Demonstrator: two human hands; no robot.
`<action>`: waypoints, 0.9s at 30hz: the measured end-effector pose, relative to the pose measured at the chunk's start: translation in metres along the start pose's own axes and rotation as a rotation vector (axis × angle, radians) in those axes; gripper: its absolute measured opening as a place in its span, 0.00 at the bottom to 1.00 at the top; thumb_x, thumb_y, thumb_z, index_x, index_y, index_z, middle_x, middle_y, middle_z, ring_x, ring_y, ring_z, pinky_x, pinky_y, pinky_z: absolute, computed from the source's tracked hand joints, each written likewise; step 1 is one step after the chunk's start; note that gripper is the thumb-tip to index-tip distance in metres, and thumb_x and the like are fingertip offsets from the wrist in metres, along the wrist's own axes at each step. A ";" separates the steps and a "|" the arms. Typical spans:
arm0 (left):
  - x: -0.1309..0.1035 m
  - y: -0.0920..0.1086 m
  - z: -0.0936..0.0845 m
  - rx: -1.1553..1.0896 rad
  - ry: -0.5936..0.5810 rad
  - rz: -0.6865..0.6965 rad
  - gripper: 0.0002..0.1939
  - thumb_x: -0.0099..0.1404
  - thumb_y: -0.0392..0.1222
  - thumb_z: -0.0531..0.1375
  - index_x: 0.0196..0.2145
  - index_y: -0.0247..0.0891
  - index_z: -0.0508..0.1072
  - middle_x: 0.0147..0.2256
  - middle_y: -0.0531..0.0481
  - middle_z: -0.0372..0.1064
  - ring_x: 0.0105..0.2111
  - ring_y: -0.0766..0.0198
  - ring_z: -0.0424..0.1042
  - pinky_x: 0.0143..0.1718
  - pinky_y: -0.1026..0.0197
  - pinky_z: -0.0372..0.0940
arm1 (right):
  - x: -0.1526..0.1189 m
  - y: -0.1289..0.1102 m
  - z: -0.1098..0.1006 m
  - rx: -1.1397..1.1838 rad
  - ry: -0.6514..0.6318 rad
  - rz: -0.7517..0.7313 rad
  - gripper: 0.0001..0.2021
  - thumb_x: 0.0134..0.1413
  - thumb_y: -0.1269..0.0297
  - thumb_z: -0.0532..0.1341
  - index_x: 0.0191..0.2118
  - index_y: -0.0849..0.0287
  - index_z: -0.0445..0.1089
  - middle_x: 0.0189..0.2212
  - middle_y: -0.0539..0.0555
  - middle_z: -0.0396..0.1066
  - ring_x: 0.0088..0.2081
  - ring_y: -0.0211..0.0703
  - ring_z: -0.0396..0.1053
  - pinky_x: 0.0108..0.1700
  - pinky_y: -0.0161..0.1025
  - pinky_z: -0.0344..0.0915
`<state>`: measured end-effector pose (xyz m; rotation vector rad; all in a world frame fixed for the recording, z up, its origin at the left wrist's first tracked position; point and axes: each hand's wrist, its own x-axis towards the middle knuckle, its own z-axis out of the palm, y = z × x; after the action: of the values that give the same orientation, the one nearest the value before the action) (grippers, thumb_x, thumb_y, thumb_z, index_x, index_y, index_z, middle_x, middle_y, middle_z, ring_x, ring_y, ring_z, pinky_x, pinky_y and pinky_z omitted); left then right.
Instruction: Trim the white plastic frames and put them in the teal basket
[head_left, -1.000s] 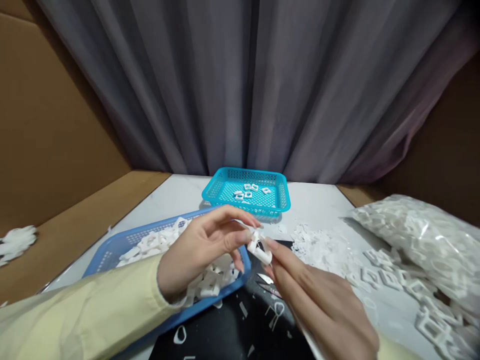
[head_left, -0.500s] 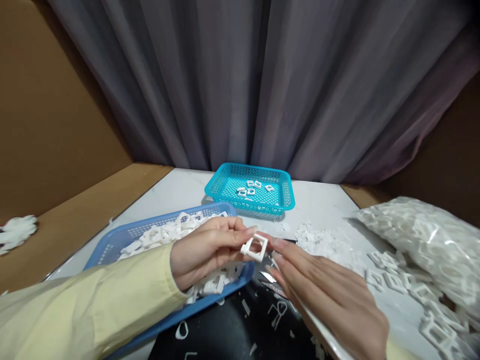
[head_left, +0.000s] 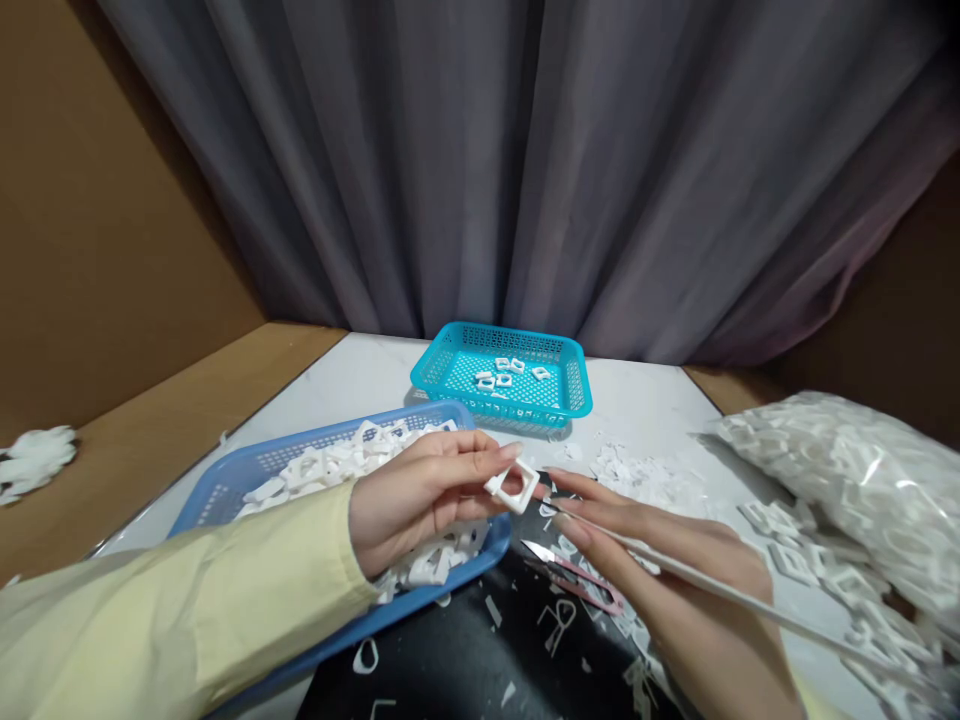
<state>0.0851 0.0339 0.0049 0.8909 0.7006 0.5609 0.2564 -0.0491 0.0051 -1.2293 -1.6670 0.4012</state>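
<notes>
My left hand pinches a small white square plastic frame with a tab at one corner, between thumb and fingers. Close on its right, my right hand grips a long thin pale flat strip, seen nearly edge-on. The strip's tip is near the frame, but I cannot tell whether they touch. Below the frame, pink-handled snips lie on a black mat among white scraps. Partly under my left forearm stands a blue basket full of white plastic pieces.
A turquoise basket with several white frames stands at the back. White trimmings lie right of centre. A clear bag of white parts spills onto the table at right. Brown panels flank the table, and a grey curtain hangs behind.
My right hand has rolled, so the strip now shows edge-on, and the snips are uncovered. The frame has turned slightly in my left fingers.
</notes>
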 end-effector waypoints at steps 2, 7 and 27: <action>0.000 0.000 0.000 -0.012 -0.020 -0.024 0.07 0.61 0.38 0.57 0.30 0.30 0.70 0.31 0.43 0.72 0.32 0.67 0.72 0.39 0.68 0.66 | -0.001 0.000 -0.001 -0.030 0.004 -0.017 0.06 0.50 0.69 0.60 0.33 0.54 0.74 0.36 0.46 0.74 0.36 0.36 0.73 0.41 0.26 0.70; 0.000 0.002 0.001 -0.034 -0.012 -0.045 0.07 0.59 0.37 0.59 0.30 0.29 0.72 0.30 0.45 0.71 0.32 0.66 0.71 0.39 0.66 0.66 | -0.004 0.000 -0.007 -0.179 0.098 -0.025 0.05 0.47 0.65 0.63 0.33 0.50 0.74 0.30 0.44 0.75 0.30 0.35 0.74 0.32 0.24 0.71; 0.002 -0.003 0.000 -0.066 0.077 -0.046 0.05 0.52 0.31 0.63 0.22 0.29 0.72 0.27 0.46 0.71 0.29 0.67 0.70 0.34 0.67 0.63 | -0.001 0.009 0.001 -0.097 -0.033 -0.140 0.04 0.50 0.72 0.59 0.27 0.59 0.69 0.36 0.52 0.74 0.30 0.38 0.74 0.29 0.26 0.71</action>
<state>0.0868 0.0338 0.0018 0.7928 0.7660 0.5764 0.2601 -0.0458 -0.0025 -1.1731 -1.8062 0.2584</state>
